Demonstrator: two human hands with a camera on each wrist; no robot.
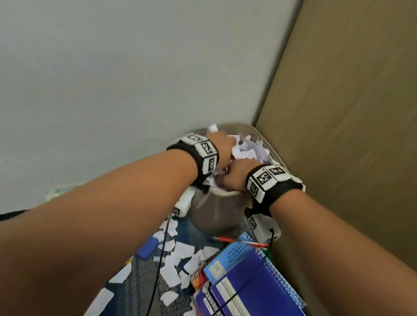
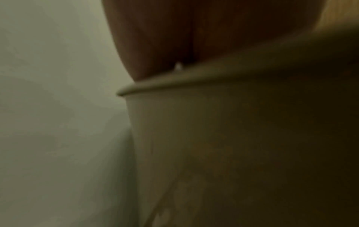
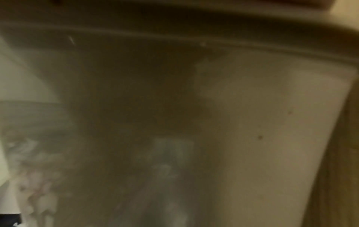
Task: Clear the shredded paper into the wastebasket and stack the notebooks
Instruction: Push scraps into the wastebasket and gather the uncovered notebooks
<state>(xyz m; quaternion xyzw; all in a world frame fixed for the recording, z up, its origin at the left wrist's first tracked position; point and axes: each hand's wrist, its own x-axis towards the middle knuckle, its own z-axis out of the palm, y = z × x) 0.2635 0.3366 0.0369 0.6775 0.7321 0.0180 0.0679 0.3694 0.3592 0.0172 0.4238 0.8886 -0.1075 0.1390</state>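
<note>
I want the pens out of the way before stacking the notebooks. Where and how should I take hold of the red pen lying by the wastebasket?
Pinch the red pen mid-barrel, coming straight down from above. It lies flat, crosswise, between the wastebasket and the blue notebooks, so the barrel's long sides look free while its right end runs under a dangling black cable. Probably use thumb and forefinger across the barrel's width.

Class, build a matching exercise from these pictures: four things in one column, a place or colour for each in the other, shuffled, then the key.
Things
1. wastebasket
2. red pen
3. blue notebook
4. paper scraps

Places or colours
A. scattered on the floor
B. in the corner, heaped with paper
C. top of the pile, lower right
D. between wastebasket and notebooks

Pairs: 1-B, 2-D, 3-C, 4-A
</note>
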